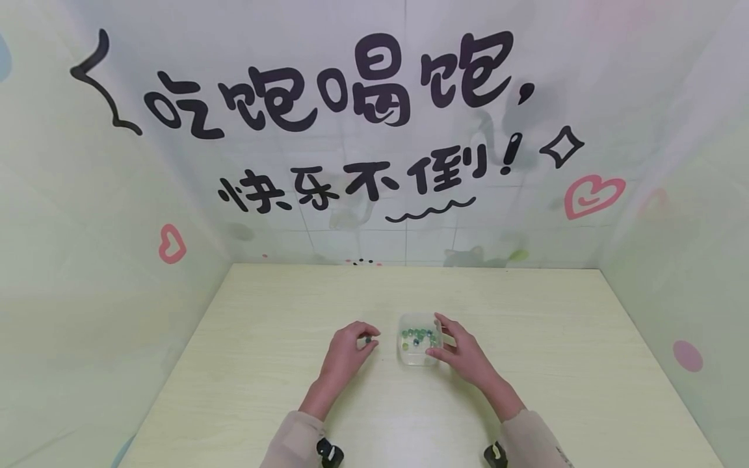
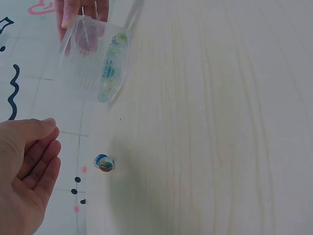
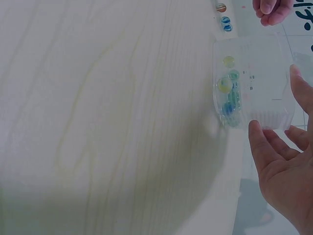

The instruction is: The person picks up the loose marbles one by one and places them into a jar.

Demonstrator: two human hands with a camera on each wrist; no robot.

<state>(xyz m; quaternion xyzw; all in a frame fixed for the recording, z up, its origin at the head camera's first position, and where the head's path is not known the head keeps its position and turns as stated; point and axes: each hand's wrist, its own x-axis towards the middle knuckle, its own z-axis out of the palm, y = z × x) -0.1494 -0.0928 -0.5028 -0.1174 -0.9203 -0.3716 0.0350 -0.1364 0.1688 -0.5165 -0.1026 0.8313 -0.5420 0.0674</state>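
Observation:
A clear plastic box (image 1: 411, 357) stands on the table with several green and blue glass marbles (image 1: 416, 341) in its bottom. My right hand (image 1: 466, 356) holds the box by its right side, thumb at the near corner and fingers at the far one. To the left of the box, my left hand (image 1: 346, 351) hovers low with loosely bent fingers around loose marbles (image 1: 368, 339). From the left wrist, those marbles (image 2: 106, 164), one bluish and one with reddish colour, lie on the table apart from the fingers (image 2: 45, 152). Nothing shows in the left hand's grasp.
The pale wooden table (image 1: 515, 305) reaches back to a white printed backdrop (image 1: 328, 39) with large black characters. Similar patterned sheets (image 1: 673, 260) close in the left and right sides. Dark straps (image 1: 331, 455) are at both sleeves.

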